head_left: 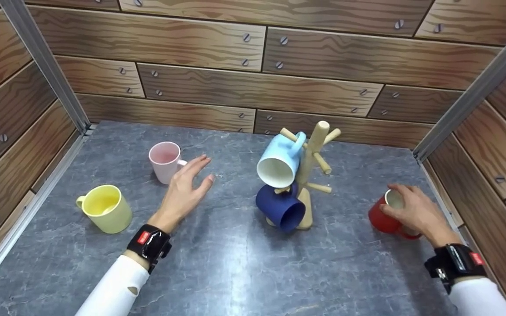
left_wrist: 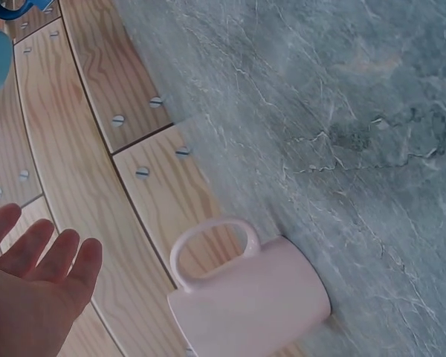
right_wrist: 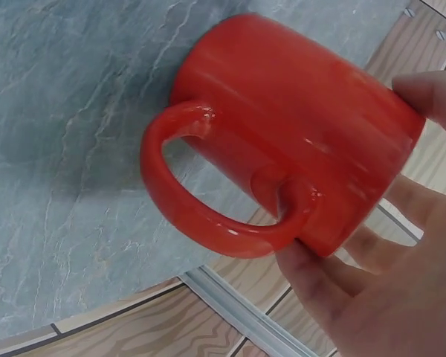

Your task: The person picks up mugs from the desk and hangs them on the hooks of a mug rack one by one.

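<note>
My right hand (head_left: 420,215) grips a red mug (head_left: 380,218) near its rim, at the right of the table. In the right wrist view the thumb lies on one side of the red mug (right_wrist: 290,119) and the fingers on the other, with the handle turned away from the palm. My left hand (head_left: 182,193) holds nothing, its fingers spread and relaxed over the table. Beside it stands a pink mug (head_left: 160,169), upright, its handle partly behind the hand in the head view. The left wrist view shows the pink mug (left_wrist: 253,305) just beyond the fingers.
A wooden mug tree (head_left: 306,169) stands in the middle. On its left pegs hang a light blue mug (head_left: 279,150) and, lower down, a dark blue mug (head_left: 275,202). A yellow mug (head_left: 114,216) sits upright at the left. Wood-patterned walls (head_left: 191,87) enclose the grey table (head_left: 218,272).
</note>
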Tool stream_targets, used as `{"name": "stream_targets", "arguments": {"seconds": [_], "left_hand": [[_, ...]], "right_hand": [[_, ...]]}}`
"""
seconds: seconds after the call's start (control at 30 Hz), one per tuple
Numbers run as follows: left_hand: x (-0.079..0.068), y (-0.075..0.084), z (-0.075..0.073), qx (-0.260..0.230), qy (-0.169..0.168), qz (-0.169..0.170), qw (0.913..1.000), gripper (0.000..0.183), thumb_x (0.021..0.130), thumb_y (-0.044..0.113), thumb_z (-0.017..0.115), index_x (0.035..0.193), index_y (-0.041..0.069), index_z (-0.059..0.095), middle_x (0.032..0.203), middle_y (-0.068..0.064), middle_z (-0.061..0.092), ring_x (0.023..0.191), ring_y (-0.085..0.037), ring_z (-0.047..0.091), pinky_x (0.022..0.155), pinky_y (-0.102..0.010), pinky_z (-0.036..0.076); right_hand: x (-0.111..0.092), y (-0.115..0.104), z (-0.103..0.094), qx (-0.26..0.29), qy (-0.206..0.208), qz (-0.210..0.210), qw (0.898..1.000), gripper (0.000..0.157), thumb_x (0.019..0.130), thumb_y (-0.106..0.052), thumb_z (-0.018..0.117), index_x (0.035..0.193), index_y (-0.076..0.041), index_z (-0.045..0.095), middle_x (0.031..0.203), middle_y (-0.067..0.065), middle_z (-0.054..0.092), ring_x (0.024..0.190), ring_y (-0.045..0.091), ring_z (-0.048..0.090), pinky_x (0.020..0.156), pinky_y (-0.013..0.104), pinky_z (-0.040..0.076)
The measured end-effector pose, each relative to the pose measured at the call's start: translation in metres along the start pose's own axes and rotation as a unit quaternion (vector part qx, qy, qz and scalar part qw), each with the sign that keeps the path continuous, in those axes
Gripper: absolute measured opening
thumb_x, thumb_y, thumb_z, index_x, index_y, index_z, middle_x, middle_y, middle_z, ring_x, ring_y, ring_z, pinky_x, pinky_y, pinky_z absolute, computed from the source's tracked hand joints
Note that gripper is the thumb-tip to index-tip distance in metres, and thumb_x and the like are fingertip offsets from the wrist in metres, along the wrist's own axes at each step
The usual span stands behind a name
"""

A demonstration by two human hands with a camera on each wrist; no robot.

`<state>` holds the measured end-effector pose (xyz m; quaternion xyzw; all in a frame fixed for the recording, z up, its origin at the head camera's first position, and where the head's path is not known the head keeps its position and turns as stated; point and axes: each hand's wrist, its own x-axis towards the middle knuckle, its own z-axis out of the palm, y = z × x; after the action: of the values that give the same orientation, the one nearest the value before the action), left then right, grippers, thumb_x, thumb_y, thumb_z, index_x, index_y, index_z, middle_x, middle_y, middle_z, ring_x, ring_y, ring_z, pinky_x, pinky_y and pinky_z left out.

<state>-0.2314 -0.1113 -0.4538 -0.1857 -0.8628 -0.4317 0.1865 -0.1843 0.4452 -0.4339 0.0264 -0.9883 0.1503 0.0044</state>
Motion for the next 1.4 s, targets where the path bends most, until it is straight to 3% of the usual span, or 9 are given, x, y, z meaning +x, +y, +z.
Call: {"name": "stream_targets", "arguments": {"seconds": [0.3,0.47,0.57,0.8,0.93,1.07,1.17,1.23,1.4], "left_hand": [[-0.005,0.002,0.001,0.0,-0.014,-0.022,0.9997,0.046,0.099,0.022,0.067,0.142,0.007,0.062,0.151,-0.012,0.055,0.138,-0.033,0.053,0.116,-0.048,0.041],[-0.004,0.003,0.002,-0.002,0.0,-0.012,0.9999,0.045,0.097,0.019,0.069,0.139,0.005,0.064,0.151,-0.014,0.055,0.137,-0.034,0.054,0.114,-0.048,0.043],[-0.003,0.005,0.002,-0.004,0.012,-0.006,0.9999,0.045,0.096,0.018,0.07,0.138,0.004,0.065,0.154,-0.014,0.052,0.138,-0.034,0.053,0.114,-0.047,0.043],[-0.006,0.01,0.007,-0.006,0.023,0.008,0.9997,0.045,0.093,0.017,0.071,0.135,0.002,0.066,0.152,-0.016,0.053,0.138,-0.038,0.051,0.113,-0.052,0.042],[-0.008,0.012,0.012,-0.004,0.014,0.005,0.9999,0.046,0.093,0.018,0.07,0.136,0.003,0.066,0.152,-0.016,0.052,0.139,-0.039,0.05,0.116,-0.066,0.031],[-0.008,0.015,0.016,-0.015,0.013,0.008,0.9998,0.045,0.094,0.018,0.07,0.136,0.003,0.066,0.153,-0.014,0.052,0.14,-0.036,0.049,0.117,-0.063,0.033],[-0.008,0.017,0.018,-0.031,0.032,0.041,0.9982,0.032,0.093,0.013,0.07,0.123,0.003,0.071,0.142,-0.014,0.06,0.133,-0.033,0.056,0.11,-0.051,0.045],[-0.007,0.021,0.018,-0.041,0.057,0.083,0.994,0.019,0.091,0.008,0.071,0.11,0.003,0.074,0.129,-0.013,0.066,0.122,-0.031,0.062,0.104,-0.045,0.049],[-0.002,0.035,0.021,-0.059,0.105,0.209,0.9705,0.006,0.088,0.0,0.07,0.092,0.004,0.072,0.107,-0.01,0.069,0.102,-0.025,0.068,0.093,-0.035,0.054]], "right_hand": [[-0.01,-0.002,-0.009,-0.003,0.001,0.022,1.0,0.075,0.091,-0.057,0.072,0.137,0.001,0.058,0.124,0.035,0.059,0.108,0.05,0.059,0.08,0.062,0.05],[-0.014,-0.011,-0.018,-0.012,-0.002,0.033,0.999,0.077,0.095,-0.064,0.062,0.134,0.002,0.057,0.128,0.035,0.061,0.112,0.055,0.058,0.086,0.066,0.048],[-0.015,-0.02,-0.022,-0.011,-0.017,0.043,0.999,0.079,0.098,-0.066,0.054,0.135,0.003,0.055,0.129,0.036,0.061,0.109,0.054,0.06,0.082,0.063,0.05],[-0.024,-0.045,-0.023,0.055,-0.061,0.064,0.995,0.076,0.101,-0.063,0.05,0.138,0.003,0.052,0.123,0.035,0.063,0.086,0.034,0.067,0.057,0.036,0.056],[-0.03,-0.059,-0.02,0.111,-0.093,0.083,0.986,0.07,0.102,-0.061,0.051,0.136,0.0,0.052,0.117,0.031,0.065,0.08,0.028,0.067,0.055,0.037,0.06],[-0.033,-0.073,-0.019,0.16,-0.115,0.093,0.976,0.061,0.102,-0.059,0.053,0.129,-0.004,0.054,0.105,0.021,0.067,0.075,0.026,0.066,0.056,0.039,0.062],[-0.033,-0.08,-0.021,0.191,-0.126,0.09,0.969,0.057,0.102,-0.057,0.054,0.124,-0.005,0.056,0.101,0.017,0.066,0.073,0.025,0.066,0.057,0.039,0.062],[-0.033,-0.084,-0.022,0.213,-0.132,0.086,0.964,0.056,0.103,-0.057,0.054,0.122,-0.005,0.057,0.1,0.016,0.065,0.073,0.025,0.066,0.058,0.04,0.062],[-0.029,-0.094,-0.025,0.265,-0.141,0.08,0.95,0.056,0.104,-0.056,0.052,0.125,-0.004,0.058,0.099,0.016,0.065,0.069,0.025,0.066,0.057,0.04,0.062]]}}
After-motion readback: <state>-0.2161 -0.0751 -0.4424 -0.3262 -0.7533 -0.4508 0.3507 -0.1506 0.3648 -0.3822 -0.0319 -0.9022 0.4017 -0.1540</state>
